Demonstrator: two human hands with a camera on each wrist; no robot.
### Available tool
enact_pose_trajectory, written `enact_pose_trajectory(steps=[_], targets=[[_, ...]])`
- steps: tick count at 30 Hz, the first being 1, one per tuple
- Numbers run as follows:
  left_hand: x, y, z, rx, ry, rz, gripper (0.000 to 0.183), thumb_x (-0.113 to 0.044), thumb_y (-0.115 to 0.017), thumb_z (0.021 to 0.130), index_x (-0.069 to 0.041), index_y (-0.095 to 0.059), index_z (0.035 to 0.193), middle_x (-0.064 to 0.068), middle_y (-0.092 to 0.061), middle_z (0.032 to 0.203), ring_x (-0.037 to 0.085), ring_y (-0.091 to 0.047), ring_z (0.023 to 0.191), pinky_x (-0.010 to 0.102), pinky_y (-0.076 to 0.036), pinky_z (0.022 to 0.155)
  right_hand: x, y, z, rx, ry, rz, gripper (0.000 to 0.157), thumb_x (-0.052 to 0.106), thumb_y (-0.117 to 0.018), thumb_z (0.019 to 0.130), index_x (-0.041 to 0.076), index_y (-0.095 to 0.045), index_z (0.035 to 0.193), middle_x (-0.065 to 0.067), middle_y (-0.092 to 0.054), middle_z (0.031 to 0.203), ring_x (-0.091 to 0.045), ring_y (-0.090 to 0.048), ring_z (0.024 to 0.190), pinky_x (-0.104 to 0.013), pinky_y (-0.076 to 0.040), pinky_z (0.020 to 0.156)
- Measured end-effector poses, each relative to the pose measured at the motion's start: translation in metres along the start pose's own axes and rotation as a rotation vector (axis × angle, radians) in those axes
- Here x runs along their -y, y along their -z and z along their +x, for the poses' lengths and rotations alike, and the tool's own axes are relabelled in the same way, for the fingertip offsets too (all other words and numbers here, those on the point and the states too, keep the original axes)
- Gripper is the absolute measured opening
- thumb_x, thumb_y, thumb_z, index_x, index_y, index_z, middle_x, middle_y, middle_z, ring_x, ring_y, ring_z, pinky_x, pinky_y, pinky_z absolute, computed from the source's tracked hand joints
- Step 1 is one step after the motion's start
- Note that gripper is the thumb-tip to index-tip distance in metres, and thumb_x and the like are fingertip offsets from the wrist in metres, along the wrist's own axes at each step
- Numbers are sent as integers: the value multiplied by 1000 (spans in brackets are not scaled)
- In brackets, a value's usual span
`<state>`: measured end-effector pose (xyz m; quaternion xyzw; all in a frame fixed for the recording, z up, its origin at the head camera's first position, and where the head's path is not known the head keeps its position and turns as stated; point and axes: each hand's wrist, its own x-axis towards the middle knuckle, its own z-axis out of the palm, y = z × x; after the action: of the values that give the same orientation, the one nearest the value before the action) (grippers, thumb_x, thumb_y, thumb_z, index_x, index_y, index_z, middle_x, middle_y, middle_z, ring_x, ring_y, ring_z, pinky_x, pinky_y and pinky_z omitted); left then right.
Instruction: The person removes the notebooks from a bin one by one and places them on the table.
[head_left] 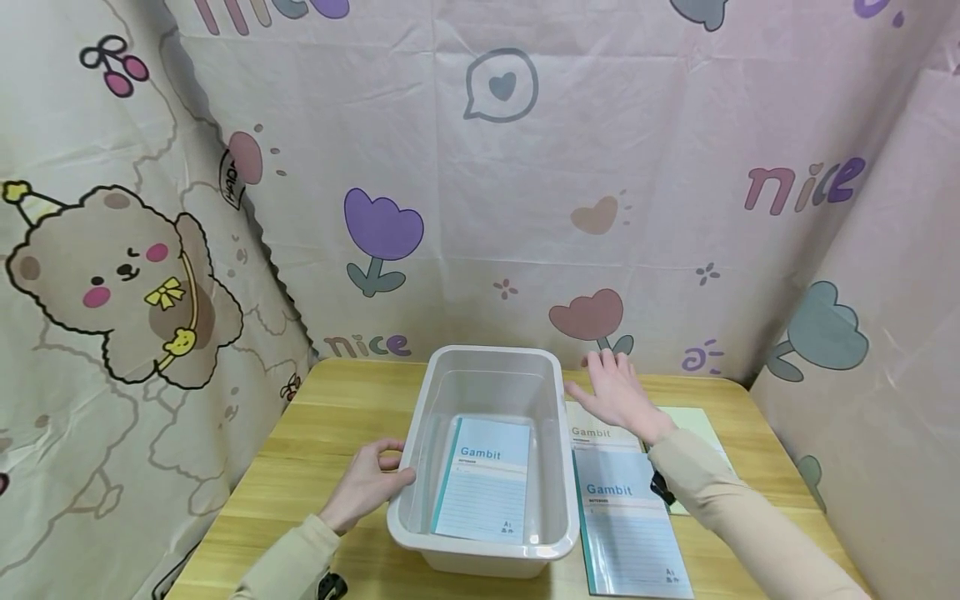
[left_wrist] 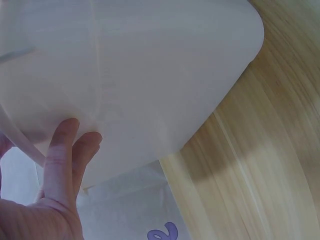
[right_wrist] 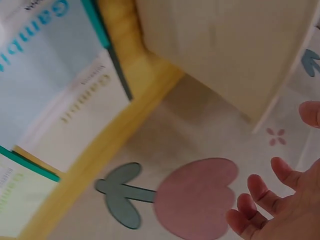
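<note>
A whitish plastic bin (head_left: 483,566) stands on the table, with a light blue Gambit notebook (head_left: 487,492) lying flat inside it. My left hand (head_left: 367,485) grips the bin's left rim, thumb over the edge; its fingers (left_wrist: 59,160) press the outer wall in the left wrist view. To the right of the bin, my right hand (head_left: 617,393) hovers above the far end of the notebooks, fingers spread and holding nothing. Below it, another blue notebook (head_left: 633,533) overlaps a cream notebook (head_left: 588,419). A pale green notebook (head_left: 697,427) is partly hidden by the right forearm.
The wooden table (head_left: 307,442) ends at a printed curtain (head_left: 480,208) hanging behind it. More curtain with a bear print (head_left: 123,287) hangs on the left. The bin's right wall stands close beside the notebooks.
</note>
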<state>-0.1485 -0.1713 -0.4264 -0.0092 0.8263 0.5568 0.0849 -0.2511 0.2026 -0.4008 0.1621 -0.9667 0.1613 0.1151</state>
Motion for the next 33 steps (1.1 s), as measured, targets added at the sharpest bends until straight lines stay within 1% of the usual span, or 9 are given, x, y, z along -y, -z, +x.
enact_pose_trajectory(steps=[5, 8, 13, 17, 21, 27, 33], targets=[[0, 0, 0, -1, 1, 3, 47, -1, -66, 84, 11, -54, 127, 33, -69, 114, 36, -74, 95, 41, -66, 71, 15, 13, 13, -11, 30, -19, 51, 42, -61, 94, 0, -56, 122, -20, -57, 109, -38, -46, 98, -45, -41, 81], [0, 1, 0, 0, -3, 4, 46, -1, -66, 84, 11, -54, 127, 33, -69, 114, 34, -74, 94, 42, -66, 71, 28, 16, 20, -7, 61, -30, 53, 44, -61, 94, 0, -55, 123, -19, -56, 107, -38, -46, 98, -45, -42, 81], [0, 1, 1, -3, 4, 4, 45, -2, -68, 84, 10, -56, 126, 33, -69, 115, 32, -74, 94, 42, -66, 71, 51, 16, 28, 25, 115, -68, 56, 47, -61, 93, 0, -56, 122, -18, -56, 109, -37, -46, 99, -48, -44, 85], [0, 0, 0, 4, -1, -2, 46, -2, -67, 84, 10, -55, 127, 34, -68, 116, 33, -74, 94, 42, -66, 72, 67, 15, 32, 36, 142, -103, 56, 49, -62, 92, 2, -58, 122, -16, -57, 107, -34, -47, 95, -45, -45, 82], [0, 1, 0, 6, -5, -4, 47, -1, -67, 84, 11, -54, 127, 35, -68, 116, 34, -74, 94, 41, -66, 72, 80, 16, 37, 37, 160, -129, 55, 49, -62, 92, 3, -58, 122, -15, -58, 105, -33, -47, 94, -43, -46, 81], [-1, 1, -1, -4, -7, 2, 47, -1, -67, 84, 12, -54, 127, 34, -68, 115, 35, -74, 95, 41, -66, 71, 96, 9, 47, 79, 169, -148, 57, 51, -61, 92, 3, -56, 124, -15, -58, 108, -32, -48, 97, -42, -46, 83], [-1, 0, 0, 3, -10, 3, 47, -2, -68, 84, 12, -54, 127, 34, -68, 115, 34, -74, 94, 41, -66, 71, 111, -7, 55, 131, 186, -197, 56, 53, -61, 92, 3, -55, 119, -13, -56, 101, -30, -48, 92, -39, -46, 79]])
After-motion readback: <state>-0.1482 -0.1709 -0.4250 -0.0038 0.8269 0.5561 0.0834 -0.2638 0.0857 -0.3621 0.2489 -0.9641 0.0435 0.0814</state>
